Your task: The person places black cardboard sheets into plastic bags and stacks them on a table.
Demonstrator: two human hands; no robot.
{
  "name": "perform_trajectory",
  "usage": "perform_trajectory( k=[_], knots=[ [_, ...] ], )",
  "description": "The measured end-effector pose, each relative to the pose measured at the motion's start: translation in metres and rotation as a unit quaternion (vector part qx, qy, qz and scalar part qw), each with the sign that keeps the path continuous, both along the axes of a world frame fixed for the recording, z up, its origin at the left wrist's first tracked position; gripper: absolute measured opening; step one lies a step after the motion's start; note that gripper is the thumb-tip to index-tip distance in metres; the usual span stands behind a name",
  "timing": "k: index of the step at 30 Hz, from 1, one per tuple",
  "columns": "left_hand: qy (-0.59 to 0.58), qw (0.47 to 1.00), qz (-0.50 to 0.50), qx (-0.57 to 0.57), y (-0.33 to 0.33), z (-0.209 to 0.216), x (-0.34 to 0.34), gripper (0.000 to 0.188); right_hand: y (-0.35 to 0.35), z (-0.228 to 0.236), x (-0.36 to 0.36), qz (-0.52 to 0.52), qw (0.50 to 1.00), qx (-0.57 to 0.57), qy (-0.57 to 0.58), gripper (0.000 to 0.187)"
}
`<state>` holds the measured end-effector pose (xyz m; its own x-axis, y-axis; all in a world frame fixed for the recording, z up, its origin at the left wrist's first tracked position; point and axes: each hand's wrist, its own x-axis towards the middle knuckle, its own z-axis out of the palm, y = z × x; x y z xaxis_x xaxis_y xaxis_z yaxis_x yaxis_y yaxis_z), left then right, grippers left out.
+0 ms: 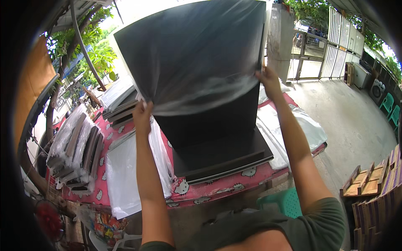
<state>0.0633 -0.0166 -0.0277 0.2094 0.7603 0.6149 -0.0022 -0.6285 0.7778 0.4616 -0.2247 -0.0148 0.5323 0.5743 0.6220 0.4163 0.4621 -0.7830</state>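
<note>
A large black flat panel (209,115) stands upright before me, its foot on a flat black piece (222,154) lying on the table. A see-through plastic bag (197,94) covers its upper part, and the bag's open lower edge crosses the panel in wrinkles. My left hand (143,115) pinches that edge at the panel's left side. Higher up, on the right side, my right hand (271,83) grips the plastic at the panel's edge. Below the bag's rim the panel's lower part is bare.
A pink patterned cloth (197,196) covers the table. White plastic bags (125,171) lie left of the panel, with more plastic sheets (307,125) at right. Plastic-wrapped panels (75,146) are stacked far left. A green stool (284,203) and wooden pallets (377,184) stand at right.
</note>
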Motion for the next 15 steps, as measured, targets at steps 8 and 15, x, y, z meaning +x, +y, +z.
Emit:
perform_trajectory(
  k=[8,15],
  knots=[
    [-0.134,0.984,-0.092,-0.076,-0.019,-0.008,-0.014,0.034,-0.014,0.012,-0.033,0.006,0.991,-0.136,0.021,0.050],
    [0.156,0.952,-0.219,-0.149,-0.133,-0.100,-0.104,0.104,-0.109,-0.091,-0.084,0.089,0.927,-0.333,-0.150,0.104]
  ],
)
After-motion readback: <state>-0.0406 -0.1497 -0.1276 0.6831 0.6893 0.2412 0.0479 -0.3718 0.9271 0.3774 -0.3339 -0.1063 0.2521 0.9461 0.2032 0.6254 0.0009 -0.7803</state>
